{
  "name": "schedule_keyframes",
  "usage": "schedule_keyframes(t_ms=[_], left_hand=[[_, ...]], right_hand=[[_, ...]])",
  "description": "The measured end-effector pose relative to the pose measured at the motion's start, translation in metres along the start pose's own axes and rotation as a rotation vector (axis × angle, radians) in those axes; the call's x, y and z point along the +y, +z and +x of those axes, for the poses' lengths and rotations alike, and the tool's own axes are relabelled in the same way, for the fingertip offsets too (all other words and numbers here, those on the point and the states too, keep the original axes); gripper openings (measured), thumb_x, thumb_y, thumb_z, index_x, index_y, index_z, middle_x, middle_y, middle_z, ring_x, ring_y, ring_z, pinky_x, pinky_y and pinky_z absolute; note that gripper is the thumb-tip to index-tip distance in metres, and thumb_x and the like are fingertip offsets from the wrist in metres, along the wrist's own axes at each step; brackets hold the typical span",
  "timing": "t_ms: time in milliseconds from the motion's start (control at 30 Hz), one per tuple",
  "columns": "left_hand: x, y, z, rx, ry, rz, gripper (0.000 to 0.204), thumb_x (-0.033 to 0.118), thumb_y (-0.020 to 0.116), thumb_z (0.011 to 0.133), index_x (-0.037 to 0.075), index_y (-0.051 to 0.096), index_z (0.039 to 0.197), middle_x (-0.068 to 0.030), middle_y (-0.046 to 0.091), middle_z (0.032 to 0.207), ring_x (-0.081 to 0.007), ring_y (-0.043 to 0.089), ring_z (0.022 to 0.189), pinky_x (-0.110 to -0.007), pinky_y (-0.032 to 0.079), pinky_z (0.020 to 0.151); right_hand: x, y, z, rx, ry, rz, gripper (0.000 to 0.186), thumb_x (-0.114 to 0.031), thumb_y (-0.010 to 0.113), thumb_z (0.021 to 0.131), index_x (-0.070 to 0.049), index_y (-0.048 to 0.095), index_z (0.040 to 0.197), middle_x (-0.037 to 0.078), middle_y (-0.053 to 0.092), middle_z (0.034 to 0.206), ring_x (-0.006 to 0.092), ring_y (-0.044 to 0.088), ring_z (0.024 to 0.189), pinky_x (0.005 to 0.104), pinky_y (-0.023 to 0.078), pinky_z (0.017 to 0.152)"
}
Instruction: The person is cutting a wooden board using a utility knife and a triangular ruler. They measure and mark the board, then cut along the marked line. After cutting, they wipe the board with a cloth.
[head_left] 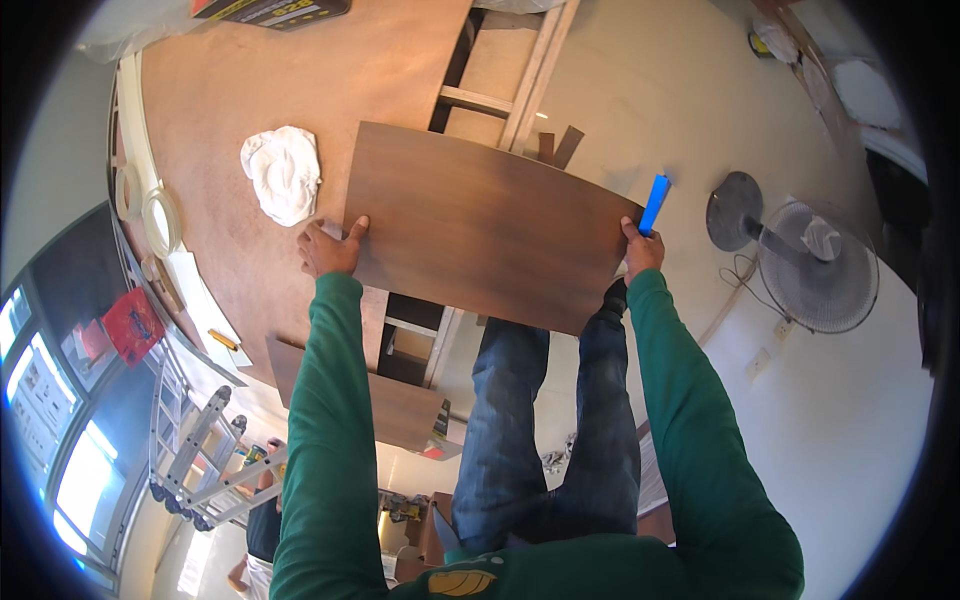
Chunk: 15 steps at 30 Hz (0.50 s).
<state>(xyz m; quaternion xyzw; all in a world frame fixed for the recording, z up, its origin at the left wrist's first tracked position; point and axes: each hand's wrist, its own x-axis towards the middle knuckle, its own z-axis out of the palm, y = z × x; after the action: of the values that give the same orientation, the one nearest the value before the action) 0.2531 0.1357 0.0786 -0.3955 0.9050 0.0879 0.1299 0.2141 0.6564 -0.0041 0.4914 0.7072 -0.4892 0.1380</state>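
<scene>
A dark brown wood-grain board (490,225) spans the space between my two hands, tilted slightly down to the right. At its left end my left hand (332,248) grips the edge, thumb on the top face and fingers outside it. My right hand (643,250) grips the right end, with the thumb near the upper corner. A bright blue strip-like object (654,204) stands out right beside the right hand; I cannot tell whether that hand holds it too. To the left of the board, a crumpled white cloth (283,175) lies on the large reddish-brown worktop (215,90).
Tape rolls (160,222) and a yellow cutter (223,340) sit along the worktop's left side. Wooden framing (530,85) shows beyond the board. A pedestal fan (818,265) is at right. Lower left are a folding ladder (200,450) and another person (262,530).
</scene>
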Motion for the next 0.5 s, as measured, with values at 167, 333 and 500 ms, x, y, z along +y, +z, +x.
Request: schedule_keyframes(t_ms=[167, 333, 500], left_hand=[[0.066, 0.006, -0.055, -0.087, 0.505, -0.010, 0.117, 0.060, 0.090, 0.073, 0.006, 0.035, 0.160, -0.0326, 0.028, 0.164, -0.0521, 0.034, 0.148, -0.064, 0.033, 0.117], [0.124, 0.038, -0.102, -0.430, 0.045, 0.026, 0.154, 0.063, 0.094, 0.066, 0.008, -0.008, 0.167, -0.0365, -0.011, 0.169, -0.0624, 0.007, 0.154, -0.067, 0.026, 0.123], [0.143, 0.062, -0.103, -0.456, -0.078, 0.164, 0.166, 0.060, 0.097, 0.063, 0.008, -0.025, 0.163, -0.0372, -0.021, 0.167, -0.0632, -0.004, 0.155, -0.070, 0.034, 0.119]], right_hand=[[0.015, -0.014, 0.006, -0.069, -0.011, 0.149, 0.031, -0.025, 0.086, 0.088, -0.012, 0.059, 0.098, -0.006, 0.043, 0.068, 0.0079, 0.039, 0.056, 0.0283, 0.035, 0.053], [0.030, -0.036, -0.011, 0.096, -0.065, -0.045, 0.046, -0.034, 0.086, 0.085, 0.002, 0.065, 0.106, 0.012, 0.071, 0.092, 0.0266, 0.067, 0.084, 0.0403, 0.054, 0.081], [0.078, -0.086, -0.059, 0.114, -0.020, -0.226, 0.049, -0.036, 0.085, 0.085, 0.003, 0.065, 0.106, 0.018, 0.074, 0.095, 0.0328, 0.072, 0.086, 0.0442, 0.055, 0.084]])
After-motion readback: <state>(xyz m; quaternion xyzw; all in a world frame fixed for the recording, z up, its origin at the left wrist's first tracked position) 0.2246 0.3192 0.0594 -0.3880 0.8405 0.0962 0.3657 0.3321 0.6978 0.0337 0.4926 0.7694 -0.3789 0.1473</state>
